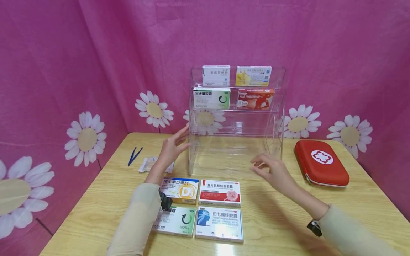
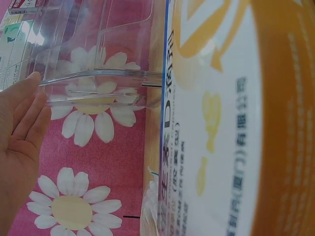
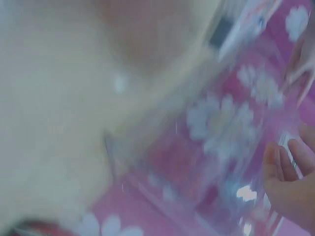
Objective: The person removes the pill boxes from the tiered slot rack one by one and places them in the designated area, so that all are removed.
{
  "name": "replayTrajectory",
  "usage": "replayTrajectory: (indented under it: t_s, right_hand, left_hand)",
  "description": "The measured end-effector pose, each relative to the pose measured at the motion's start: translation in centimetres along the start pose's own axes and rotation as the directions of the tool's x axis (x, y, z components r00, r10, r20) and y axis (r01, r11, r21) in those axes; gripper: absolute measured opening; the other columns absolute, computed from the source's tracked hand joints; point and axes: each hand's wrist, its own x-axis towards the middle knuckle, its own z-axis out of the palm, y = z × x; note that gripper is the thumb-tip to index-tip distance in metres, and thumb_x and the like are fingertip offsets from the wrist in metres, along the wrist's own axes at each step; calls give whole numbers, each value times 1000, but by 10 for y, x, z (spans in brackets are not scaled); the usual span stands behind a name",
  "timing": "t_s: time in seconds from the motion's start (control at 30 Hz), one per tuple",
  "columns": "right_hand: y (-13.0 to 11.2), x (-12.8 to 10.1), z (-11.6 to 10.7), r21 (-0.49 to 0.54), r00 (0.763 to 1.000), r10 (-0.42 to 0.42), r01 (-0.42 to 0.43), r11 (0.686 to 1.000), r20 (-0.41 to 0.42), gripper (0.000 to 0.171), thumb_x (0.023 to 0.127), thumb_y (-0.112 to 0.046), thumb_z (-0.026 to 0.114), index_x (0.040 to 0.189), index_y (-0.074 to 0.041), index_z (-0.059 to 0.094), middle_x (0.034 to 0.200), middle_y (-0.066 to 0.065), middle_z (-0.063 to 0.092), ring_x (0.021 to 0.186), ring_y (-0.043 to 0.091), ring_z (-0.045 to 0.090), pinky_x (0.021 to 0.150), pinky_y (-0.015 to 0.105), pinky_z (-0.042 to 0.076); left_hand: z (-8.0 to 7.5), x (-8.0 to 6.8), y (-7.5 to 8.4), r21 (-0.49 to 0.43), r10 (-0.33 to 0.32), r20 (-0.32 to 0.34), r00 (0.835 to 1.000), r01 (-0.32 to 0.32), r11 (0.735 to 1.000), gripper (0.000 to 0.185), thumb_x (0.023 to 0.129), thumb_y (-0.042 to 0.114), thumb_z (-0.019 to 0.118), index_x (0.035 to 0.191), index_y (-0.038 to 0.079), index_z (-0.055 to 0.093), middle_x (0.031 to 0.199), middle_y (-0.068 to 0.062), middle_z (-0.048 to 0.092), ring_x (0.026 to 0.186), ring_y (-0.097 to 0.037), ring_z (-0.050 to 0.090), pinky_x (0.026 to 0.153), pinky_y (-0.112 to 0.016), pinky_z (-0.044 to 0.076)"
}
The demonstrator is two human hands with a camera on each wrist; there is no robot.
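Note:
A clear plastic tiered rack (image 1: 191, 158) stands at the back of the table. Fingertips of my left hand (image 1: 171, 149) touch its left side; the left wrist view shows the straight fingers of that hand (image 2: 19, 128) at the rack's edge (image 2: 98, 73). My right hand (image 1: 272, 170), fingers loosely bent and holding nothing, hovers before the rack's lower right. The upper two tiers bear a white box (image 1: 216, 75), a yellow-and-white box (image 1: 253, 76), a green-and-white medicine box (image 1: 211, 98) and a red medicine box (image 1: 255, 99). The right wrist view is blurred.
In front lie a vitamin D box (image 1: 180, 191), a red-and-white box (image 1: 219, 192), a blue-and-white box (image 1: 219, 224) and a green-and-white box (image 1: 176, 221), partly behind the left sleeve. Blue tweezers (image 1: 134, 156) and a white packet (image 1: 148, 164) lie left; a red case (image 1: 321, 163) right.

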Motion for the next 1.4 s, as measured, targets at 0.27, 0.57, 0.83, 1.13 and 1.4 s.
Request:
replayTrajectory:
  t_s: [0.27, 0.57, 0.83, 1.13, 1.4]
  right_hand:
    - [31, 59, -39, -207, 970, -133, 90, 974, -204, 29, 78, 0, 78, 104, 3, 67, 98, 17, 67, 88, 29, 66, 69, 27, 55]
    - [45, 116, -67, -236, 930, -99, 13, 972, -354, 38, 84, -3, 75, 118, 6, 62, 115, 26, 59, 109, 42, 54, 93, 56, 50]
    - [56, 145, -77, -240, 938, -39, -47, 970, -345, 41, 86, -2, 72, 124, 5, 58, 124, 28, 56, 117, 43, 49, 105, 59, 45]
    - [62, 158, -72, -341, 962, -47, -50, 939, -269, 34, 85, 1, 71, 118, 1, 60, 120, 26, 60, 115, 42, 51, 99, 59, 51]
    - [61, 164, -65, -332, 961, -16, -80, 940, -277, 29, 87, 6, 66, 114, 0, 58, 117, 25, 57, 109, 41, 53, 93, 59, 53]
  left_hand:
    - [1, 0, -1, 4, -3, 2, 1000, 3, 1000, 66, 85, -4, 70, 146, 8, 46, 134, -22, 60, 125, -34, 59, 106, -36, 52]
    - [1, -1, -2, 4, 8, -5, 1000, -8, 1000, 65, 86, -3, 70, 145, 6, 46, 133, -22, 61, 124, -35, 60, 106, -36, 53]
    - [2, -1, -3, -8, 26, -9, 1000, -26, 1000, 64, 85, -5, 70, 144, 5, 47, 132, -23, 61, 123, -36, 60, 105, -37, 53]
    - [2, 0, -3, -7, 33, -5, 999, -33, 999, 64, 85, -4, 70, 144, 5, 47, 132, -24, 61, 122, -36, 61, 105, -37, 53]
    - [0, -1, -4, 1, 31, -3, 1000, -31, 1000, 64, 86, -3, 69, 145, 5, 46, 132, -24, 61, 123, -36, 60, 105, -37, 53]
